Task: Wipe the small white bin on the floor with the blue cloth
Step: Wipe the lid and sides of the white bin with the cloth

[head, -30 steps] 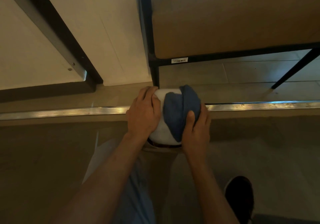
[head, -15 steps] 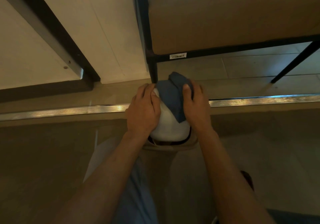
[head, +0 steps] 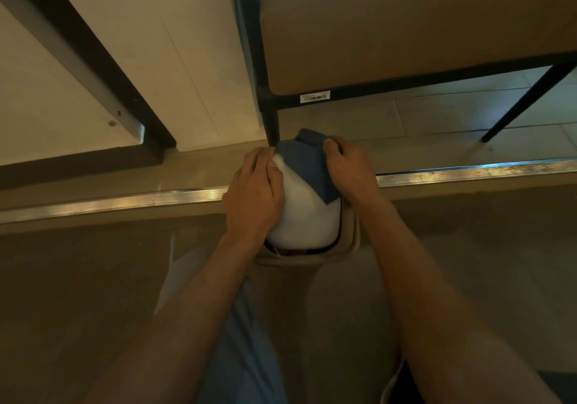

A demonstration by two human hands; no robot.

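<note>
The bin (head: 304, 216) sat between the two hands, its white rounded top toward the camera and a dark rim showing at its near edge, just beyond the person's knee. Left hand (head: 254, 196) lay on the bin's left side, fingers curved over the surface and gripping it, fingertips reaching the far upper edge. Right hand (head: 349, 171) was on the bin's right side, fingers curled down onto the cloth (head: 307, 166) and pressing it to the bin. The cloth, blue and folded, covered the far right part of the top between the two sets of fingertips, one corner pointing down toward the right wrist. Whether the bin rested on the floor could not be told. A metal strip (head: 468, 172) ran across the floor behind both hands. Beyond the fingertips stood a black leg (head: 271, 122) of a frame carrying a barcode label (head: 314, 97).
</note>
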